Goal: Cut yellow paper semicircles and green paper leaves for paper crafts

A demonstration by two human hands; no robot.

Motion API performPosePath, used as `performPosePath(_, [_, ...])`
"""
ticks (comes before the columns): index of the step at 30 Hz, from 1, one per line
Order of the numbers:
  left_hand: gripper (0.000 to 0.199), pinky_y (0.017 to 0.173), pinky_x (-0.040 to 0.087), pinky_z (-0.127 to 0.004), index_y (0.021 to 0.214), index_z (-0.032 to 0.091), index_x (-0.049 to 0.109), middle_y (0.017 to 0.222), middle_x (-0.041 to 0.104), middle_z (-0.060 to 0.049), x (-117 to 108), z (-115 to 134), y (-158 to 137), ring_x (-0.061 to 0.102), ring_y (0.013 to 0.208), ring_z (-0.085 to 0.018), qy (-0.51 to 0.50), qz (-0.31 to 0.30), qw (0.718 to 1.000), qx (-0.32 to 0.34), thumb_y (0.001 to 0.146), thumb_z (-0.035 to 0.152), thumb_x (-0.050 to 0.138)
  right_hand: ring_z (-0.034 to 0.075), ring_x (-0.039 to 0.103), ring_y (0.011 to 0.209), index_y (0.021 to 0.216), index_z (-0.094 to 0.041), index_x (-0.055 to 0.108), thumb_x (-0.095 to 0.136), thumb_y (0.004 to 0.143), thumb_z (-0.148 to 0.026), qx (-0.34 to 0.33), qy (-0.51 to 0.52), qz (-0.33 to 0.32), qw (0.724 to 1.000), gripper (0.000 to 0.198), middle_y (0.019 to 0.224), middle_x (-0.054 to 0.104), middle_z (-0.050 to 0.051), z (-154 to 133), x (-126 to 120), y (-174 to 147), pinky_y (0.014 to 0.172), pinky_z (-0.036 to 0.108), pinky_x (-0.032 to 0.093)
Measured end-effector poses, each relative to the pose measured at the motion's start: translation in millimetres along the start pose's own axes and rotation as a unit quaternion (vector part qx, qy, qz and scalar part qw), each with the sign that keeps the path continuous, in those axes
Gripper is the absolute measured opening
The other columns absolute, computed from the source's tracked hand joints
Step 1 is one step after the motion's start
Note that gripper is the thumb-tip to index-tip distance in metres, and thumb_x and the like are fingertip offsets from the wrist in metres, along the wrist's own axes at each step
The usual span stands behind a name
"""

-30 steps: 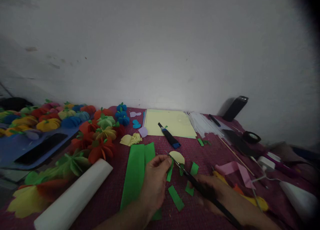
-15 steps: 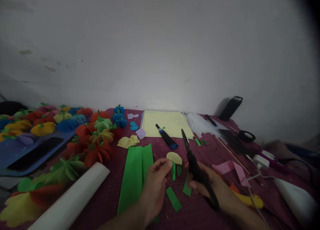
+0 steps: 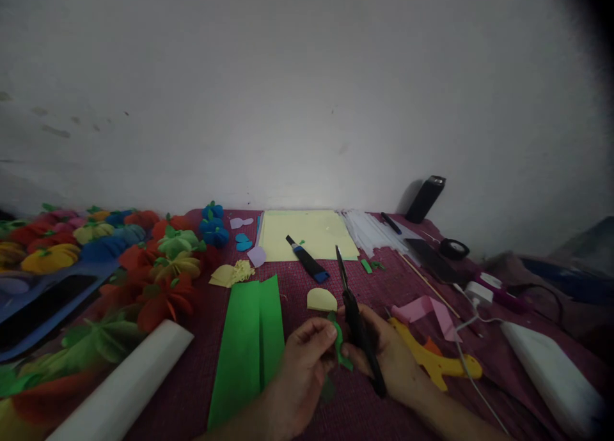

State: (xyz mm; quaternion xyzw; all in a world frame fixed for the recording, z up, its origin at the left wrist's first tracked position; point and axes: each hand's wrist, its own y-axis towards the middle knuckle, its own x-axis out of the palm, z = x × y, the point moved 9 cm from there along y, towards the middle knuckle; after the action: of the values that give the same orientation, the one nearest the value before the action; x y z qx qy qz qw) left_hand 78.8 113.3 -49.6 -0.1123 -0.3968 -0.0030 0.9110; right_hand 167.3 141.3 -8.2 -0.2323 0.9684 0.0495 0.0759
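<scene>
My left hand [image 3: 304, 364] pinches a small strip of green paper [image 3: 341, 346] between thumb and fingers. Black-handled scissors [image 3: 355, 319] are in my right hand [image 3: 386, 358], their blades pointing away from me and up. The two hands are close together, and the strip lies between them, beside the scissors' handles. Just beyond my fingers is a pale yellow half-round paper piece [image 3: 321, 299]. Folded green sheets [image 3: 242, 345] lie to the left of my left hand.
Paper pumpkins [image 3: 167, 255] in many colours crowd the left side, near a white roll [image 3: 129, 383]. A cutter knife [image 3: 307, 260] rests partly on pale yellow sheets [image 3: 283, 227]. At right are pink ribbon [image 3: 422, 308], a yellow glue gun [image 3: 446, 364], cables and a black bottle [image 3: 426, 199].
The view has turned slightly right. My right hand has brought the scissors nearer my left hand. The green strip has tilted, and the loose green pieces beneath are now mostly hidden.
</scene>
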Motion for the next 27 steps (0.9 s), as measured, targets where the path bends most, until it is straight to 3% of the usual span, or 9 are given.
performPosePath(4, [0.027, 0.057, 0.036, -0.022, 0.083, 0.018, 0.06, 0.075, 0.055, 0.0, 2.1, 7.1, -2.2, 0.048, 0.065, -0.011, 0.086, 0.015, 0.996, 0.029, 0.064, 0.031, 0.073, 0.012, 0.053, 0.062, 0.101, -0.021, 0.049, 0.067, 0.064, -0.021, 0.005, 0.007, 0.019, 1.0, 0.041, 0.072, 0.056, -0.003, -3.1, -2.3, 2.0, 0.056, 0.021, 0.044])
performPosePath(7, [0.026, 0.054, 0.034, -0.021, 0.077, 0.017, 0.06, 0.067, 0.052, 0.002, -4.1, 13.5, -2.4, 0.046, 0.061, -0.01, 0.171, 0.056, 0.982, 0.056, 0.059, 0.026, 0.076, 0.013, 0.052, 0.063, 0.101, -0.02, 0.05, 0.068, 0.065, -0.023, 0.005, 0.012, 0.023, 1.0, 0.04, 0.072, 0.057, -0.002, -2.6, -2.1, 1.7, 0.057, 0.022, 0.045])
performPosePath(9, [0.018, 0.054, 0.034, -0.021, 0.072, 0.016, 0.06, 0.063, 0.051, 0.002, -10.0, 13.1, -1.1, 0.044, 0.058, -0.01, 0.201, 0.076, 0.975, 0.054, 0.065, 0.028, 0.071, 0.012, 0.051, 0.062, 0.101, -0.02, 0.05, 0.067, 0.065, -0.024, 0.004, 0.009, 0.02, 1.0, 0.04, 0.071, 0.055, -0.003, -1.8, -2.0, 1.0, 0.056, 0.021, 0.044])
performPosePath(17, [0.017, 0.052, 0.031, -0.022, 0.064, 0.016, 0.059, 0.062, 0.05, 0.001, -10.3, 8.7, 0.6, 0.043, 0.056, -0.01, 0.138, 0.061, 0.988, 0.031, 0.067, 0.03, 0.067, 0.01, 0.045, 0.058, 0.096, -0.02, 0.051, 0.068, 0.065, -0.032, 0.015, -0.001, 0.007, 1.0, 0.036, 0.069, 0.048, -0.004, -3.3, -3.9, 2.2, 0.052, 0.02, 0.041])
performPosePath(27, [0.019, 0.045, 0.026, -0.021, 0.064, 0.016, 0.057, 0.053, 0.046, 0.004, -6.2, 8.0, -1.9, 0.038, 0.047, -0.008, 0.221, 0.055, 0.974, 0.021, 0.066, 0.033, 0.067, 0.011, 0.049, 0.057, 0.095, -0.02, 0.051, 0.074, 0.059, -0.032, 0.034, 0.003, 0.062, 0.997, 0.044, 0.069, 0.052, -0.003, -5.8, -14.4, 3.0, 0.049, 0.02, 0.043])
